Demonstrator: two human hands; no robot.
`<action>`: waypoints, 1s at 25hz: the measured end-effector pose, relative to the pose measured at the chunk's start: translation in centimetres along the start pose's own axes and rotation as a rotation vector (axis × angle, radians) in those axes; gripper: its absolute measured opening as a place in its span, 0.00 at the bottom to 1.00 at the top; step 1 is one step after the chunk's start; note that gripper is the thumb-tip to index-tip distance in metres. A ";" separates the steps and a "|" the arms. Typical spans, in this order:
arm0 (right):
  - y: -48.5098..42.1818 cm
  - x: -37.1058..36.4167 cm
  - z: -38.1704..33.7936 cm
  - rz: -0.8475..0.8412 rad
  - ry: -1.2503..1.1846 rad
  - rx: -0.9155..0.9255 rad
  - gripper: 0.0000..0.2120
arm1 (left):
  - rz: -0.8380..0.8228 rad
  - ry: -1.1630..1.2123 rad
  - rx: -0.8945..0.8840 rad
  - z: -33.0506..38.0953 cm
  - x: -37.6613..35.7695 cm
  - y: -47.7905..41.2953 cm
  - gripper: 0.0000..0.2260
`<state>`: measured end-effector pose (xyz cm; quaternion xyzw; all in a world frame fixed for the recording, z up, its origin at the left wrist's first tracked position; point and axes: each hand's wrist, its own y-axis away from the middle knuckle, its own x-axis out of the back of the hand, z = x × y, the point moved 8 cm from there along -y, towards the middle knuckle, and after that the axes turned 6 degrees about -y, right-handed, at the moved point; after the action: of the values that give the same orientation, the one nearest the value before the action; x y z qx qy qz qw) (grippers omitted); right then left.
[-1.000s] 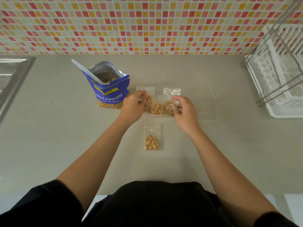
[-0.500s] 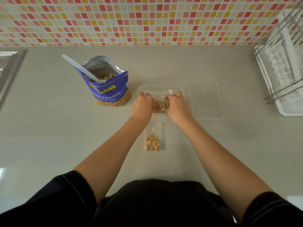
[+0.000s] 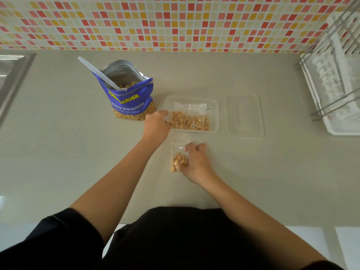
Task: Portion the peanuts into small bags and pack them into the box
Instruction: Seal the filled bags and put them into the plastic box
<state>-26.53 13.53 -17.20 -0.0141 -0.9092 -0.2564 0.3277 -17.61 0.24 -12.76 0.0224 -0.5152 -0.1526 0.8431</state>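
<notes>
The counter (image 3: 58, 152) is smooth, matt beige. At upper left, the peanut pouch (image 3: 130, 102) is glossy blue film with a silvery foil lining, holding a translucent white plastic scoop (image 3: 97, 74). The box (image 3: 215, 106), its lid (image 3: 245, 115) and the small bag (image 3: 176, 149) are clear plastic. Glossy mosaic tiles (image 3: 175, 22) line the wall; the rack (image 3: 331, 61) at right is shiny metal wire.

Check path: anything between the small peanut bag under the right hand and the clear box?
Nothing visible. The small bag lies on the counter just in front of the box, bare counter between them. The box is open, its lid off to its right. Right hand is on the bag; left hand at the box's left edge.
</notes>
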 end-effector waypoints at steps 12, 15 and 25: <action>-3.1 9.8 -2.6 0.385 -0.584 0.250 0.17 | -0.152 0.131 0.037 -1.4 -0.6 -0.3 0.24; -7.4 8.7 -2.4 0.219 -0.401 0.125 0.18 | -0.150 0.121 0.023 -1.2 -0.6 -0.4 0.24; -6.7 12.6 -1.9 0.585 -0.073 0.206 0.20 | -0.145 0.081 0.011 -1.3 -1.0 -0.5 0.24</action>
<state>-36.59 5.06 -11.45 -0.2513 -0.8989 -0.0570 0.3544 -16.96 -0.12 -14.30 0.0702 -0.4782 -0.2094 0.8500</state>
